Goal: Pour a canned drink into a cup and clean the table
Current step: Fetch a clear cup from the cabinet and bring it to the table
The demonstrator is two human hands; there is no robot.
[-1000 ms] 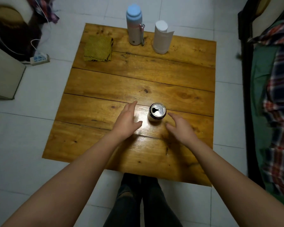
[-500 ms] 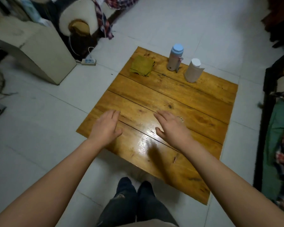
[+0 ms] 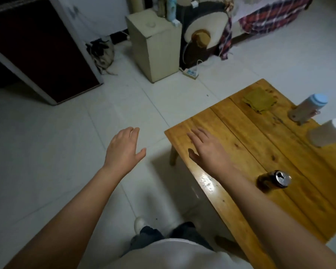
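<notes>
An opened dark drink can (image 3: pixel 273 181) stands on the low wooden table (image 3: pixel 250 144), to the right of my right forearm. My right hand (image 3: pixel 208 150) hovers open over the table's near left corner, fingers spread, holding nothing. My left hand (image 3: pixel 124 150) is open over the floor tiles, left of the table. A folded yellow-green cloth (image 3: pixel 259 100) lies at the table's far corner. A beige bottle with a blue cap (image 3: pixel 306 108) and a white cup-like container (image 3: pixel 326 133) stand at the right edge of view.
On the white tiled floor beyond the table stand a beige box (image 3: pixel 155 43), a power strip (image 3: pixel 190 72) and a dark round appliance (image 3: pixel 202 33). A dark red cabinet (image 3: pixel 37 49) is at the far left. My legs and one shoe (image 3: pixel 140 224) are below.
The view has swung left, so the table now sits at the right. Both hands have moved away from the can; my left hand is off the table over the floor.
</notes>
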